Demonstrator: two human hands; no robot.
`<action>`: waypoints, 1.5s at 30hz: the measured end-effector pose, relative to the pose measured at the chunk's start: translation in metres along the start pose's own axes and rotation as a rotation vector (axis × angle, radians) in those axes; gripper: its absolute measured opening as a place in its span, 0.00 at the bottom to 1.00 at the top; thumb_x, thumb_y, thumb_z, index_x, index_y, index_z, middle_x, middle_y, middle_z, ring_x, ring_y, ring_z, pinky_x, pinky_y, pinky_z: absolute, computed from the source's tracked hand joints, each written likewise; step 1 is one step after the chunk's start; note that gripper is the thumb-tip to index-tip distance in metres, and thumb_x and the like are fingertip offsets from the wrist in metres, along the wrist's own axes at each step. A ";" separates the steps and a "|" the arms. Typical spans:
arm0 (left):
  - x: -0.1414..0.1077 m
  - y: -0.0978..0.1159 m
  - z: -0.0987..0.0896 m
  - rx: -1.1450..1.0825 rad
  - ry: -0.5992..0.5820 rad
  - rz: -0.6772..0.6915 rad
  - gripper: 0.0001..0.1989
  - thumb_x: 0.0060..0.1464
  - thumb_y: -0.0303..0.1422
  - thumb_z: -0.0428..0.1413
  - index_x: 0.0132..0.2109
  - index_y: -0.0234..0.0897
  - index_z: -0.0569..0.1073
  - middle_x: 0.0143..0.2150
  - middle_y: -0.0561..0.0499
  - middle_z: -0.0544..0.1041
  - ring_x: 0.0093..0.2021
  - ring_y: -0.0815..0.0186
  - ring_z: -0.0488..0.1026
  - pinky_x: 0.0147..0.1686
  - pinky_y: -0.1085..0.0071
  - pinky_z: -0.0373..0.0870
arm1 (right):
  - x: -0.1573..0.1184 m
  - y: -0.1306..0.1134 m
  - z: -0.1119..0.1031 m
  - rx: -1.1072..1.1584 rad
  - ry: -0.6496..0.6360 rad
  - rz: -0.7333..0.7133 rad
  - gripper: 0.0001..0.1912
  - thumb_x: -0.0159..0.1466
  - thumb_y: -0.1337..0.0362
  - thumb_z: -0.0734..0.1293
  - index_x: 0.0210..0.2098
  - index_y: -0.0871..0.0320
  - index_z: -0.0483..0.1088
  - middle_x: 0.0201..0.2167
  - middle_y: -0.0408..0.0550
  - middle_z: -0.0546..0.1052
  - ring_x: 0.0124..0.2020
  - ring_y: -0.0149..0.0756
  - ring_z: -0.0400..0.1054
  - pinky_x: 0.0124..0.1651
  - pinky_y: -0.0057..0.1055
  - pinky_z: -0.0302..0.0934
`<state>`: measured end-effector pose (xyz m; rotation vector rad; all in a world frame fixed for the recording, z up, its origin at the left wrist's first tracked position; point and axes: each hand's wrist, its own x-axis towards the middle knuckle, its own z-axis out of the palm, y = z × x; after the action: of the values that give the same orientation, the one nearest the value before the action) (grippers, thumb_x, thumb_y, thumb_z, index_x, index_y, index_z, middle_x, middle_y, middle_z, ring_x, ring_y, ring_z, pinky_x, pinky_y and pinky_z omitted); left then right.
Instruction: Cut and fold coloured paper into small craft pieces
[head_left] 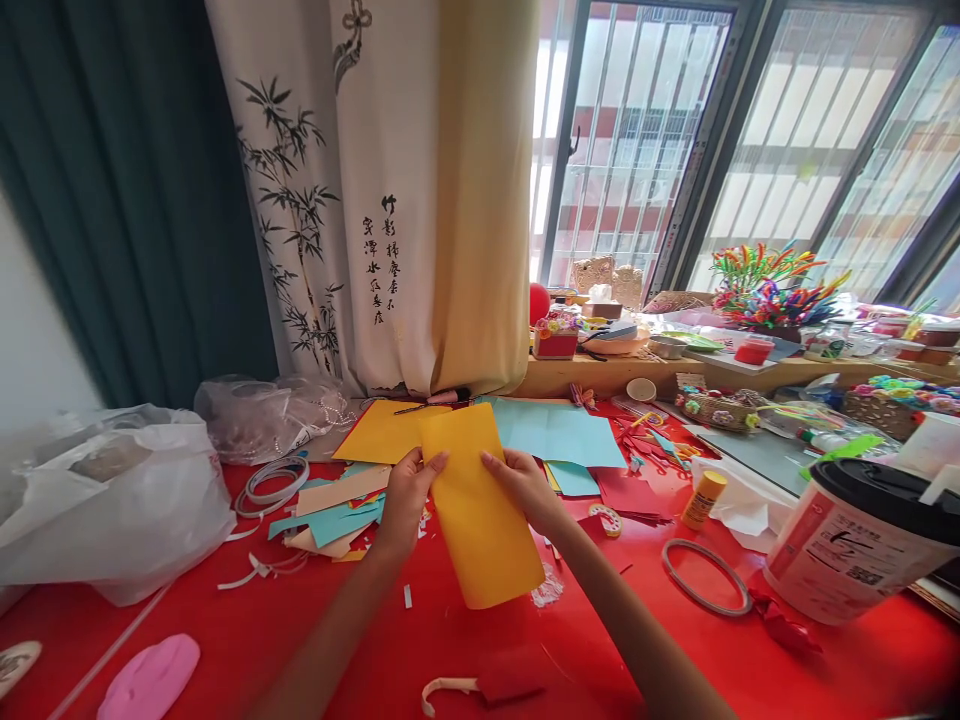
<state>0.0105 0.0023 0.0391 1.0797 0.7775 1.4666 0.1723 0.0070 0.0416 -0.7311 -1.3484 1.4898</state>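
Note:
A sheet of yellow paper (484, 520) is held up over the red table, its lower end curving toward me. My left hand (411, 490) grips its left edge, thumb on the near face and fingers mostly behind. On the opposite edge my right hand (525, 485) pinches the sheet the same way. Behind it lie another yellow sheet (382, 432) and a light blue sheet (559, 430). Coloured paper scraps (341, 515) are heaped to the left of my left hand. Red paper pieces (634, 492) lie beyond my right hand.
A glue stick (703, 500), a grey ring (705, 578) and a large lidded paper bucket (855, 540) stand or lie at the right. White plastic bags (112, 500) and rolls of tape (274, 485) occupy the left. The windowsill (600, 378) carries crafts and containers.

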 end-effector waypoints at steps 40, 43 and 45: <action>-0.001 0.015 -0.005 0.143 0.164 0.031 0.16 0.39 0.41 0.61 0.23 0.35 0.64 0.22 0.57 0.67 0.23 0.73 0.63 0.23 0.77 0.60 | 0.002 -0.044 -0.008 -0.692 0.292 -0.287 0.24 0.56 0.52 0.64 0.50 0.54 0.62 0.46 0.52 0.72 0.47 0.40 0.66 0.45 0.35 0.61; -0.004 0.014 -0.001 0.203 0.067 0.010 0.15 0.39 0.41 0.60 0.23 0.35 0.64 0.21 0.58 0.65 0.22 0.74 0.61 0.22 0.77 0.57 | 0.013 -0.074 0.021 -1.173 0.189 -0.407 0.18 0.58 0.54 0.63 0.46 0.53 0.68 0.44 0.49 0.74 0.47 0.41 0.66 0.47 0.35 0.57; -0.006 0.014 0.001 0.226 0.046 0.011 0.15 0.39 0.40 0.61 0.24 0.35 0.65 0.21 0.58 0.65 0.22 0.74 0.61 0.22 0.78 0.56 | 0.026 -0.084 0.044 -1.379 -0.035 -0.280 0.12 0.59 0.57 0.62 0.39 0.53 0.72 0.37 0.47 0.76 0.40 0.39 0.69 0.39 0.31 0.58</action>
<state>0.0064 -0.0061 0.0514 1.2240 0.9887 1.4418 0.1451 0.0080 0.1356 -1.2337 -2.3332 0.1581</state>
